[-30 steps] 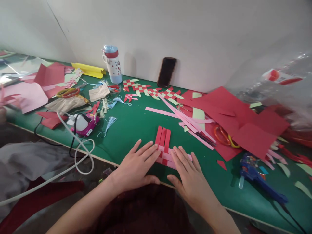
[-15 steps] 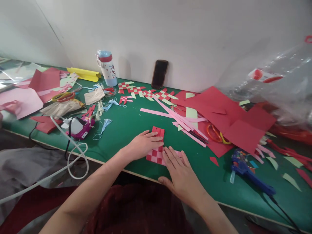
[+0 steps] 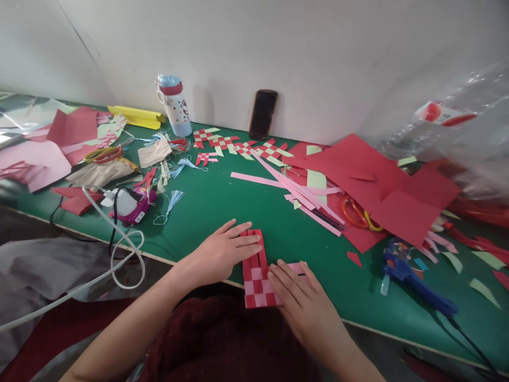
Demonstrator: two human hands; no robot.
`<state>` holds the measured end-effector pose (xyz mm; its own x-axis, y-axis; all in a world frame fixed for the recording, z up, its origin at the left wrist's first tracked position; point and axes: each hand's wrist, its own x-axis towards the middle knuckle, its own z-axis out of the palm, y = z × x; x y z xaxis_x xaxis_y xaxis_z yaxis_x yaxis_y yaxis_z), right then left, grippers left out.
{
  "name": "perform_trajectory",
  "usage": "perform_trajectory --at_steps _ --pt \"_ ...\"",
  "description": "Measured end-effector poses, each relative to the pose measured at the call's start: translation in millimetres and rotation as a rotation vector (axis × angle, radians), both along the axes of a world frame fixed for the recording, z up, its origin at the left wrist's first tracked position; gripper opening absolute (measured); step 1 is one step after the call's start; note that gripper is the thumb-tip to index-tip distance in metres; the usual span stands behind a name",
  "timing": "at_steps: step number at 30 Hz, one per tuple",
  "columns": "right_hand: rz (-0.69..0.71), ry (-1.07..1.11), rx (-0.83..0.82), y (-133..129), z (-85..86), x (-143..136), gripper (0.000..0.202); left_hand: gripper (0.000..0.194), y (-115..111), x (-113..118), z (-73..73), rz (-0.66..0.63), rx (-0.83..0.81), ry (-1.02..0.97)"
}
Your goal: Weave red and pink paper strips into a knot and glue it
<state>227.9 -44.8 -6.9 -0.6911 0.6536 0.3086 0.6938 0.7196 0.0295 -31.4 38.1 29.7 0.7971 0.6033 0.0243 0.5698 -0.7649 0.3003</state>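
Observation:
A woven paper piece (image 3: pixel 259 287) in a red and pink check lies at the front edge of the table, its near end reaching past the edge. My left hand (image 3: pixel 222 250) rests over the red strips (image 3: pixel 255 263) running away from the check, fingers extended across them and thumb hidden. On the right side my right hand (image 3: pixel 300 294) has its fingers over the pink strips (image 3: pixel 295 268), with its thumb out of sight beneath. Both hands hold the piece between them. Loose pink strips (image 3: pixel 292 187) lie beyond my right hand.
Red paper sheets (image 3: pixel 358 164) and orange-yellow scissors (image 3: pixel 355 214) lie at the right, near a blue glue gun (image 3: pixel 417 281). A phone (image 3: pixel 263 114) and a bottle (image 3: pixel 177 109) stand at the wall. White cable (image 3: pixel 127 246) hangs over the left edge.
Both hands have drawn the woven piece toward my body, to the table's edge. My right thumb, visible before, is now hidden under the piece.

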Motion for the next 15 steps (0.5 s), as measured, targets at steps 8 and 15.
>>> perform_trajectory --at_steps 8,15 --pt "0.073 0.085 0.038 2 8.0 9 0.048 0.083 -24 3 3.1 -0.111 -0.121 -0.032" --pt "-0.068 0.270 -0.258 18 31.4 16 0.048 0.039 -16 29 -7.7 -0.045 -0.137 -0.251"
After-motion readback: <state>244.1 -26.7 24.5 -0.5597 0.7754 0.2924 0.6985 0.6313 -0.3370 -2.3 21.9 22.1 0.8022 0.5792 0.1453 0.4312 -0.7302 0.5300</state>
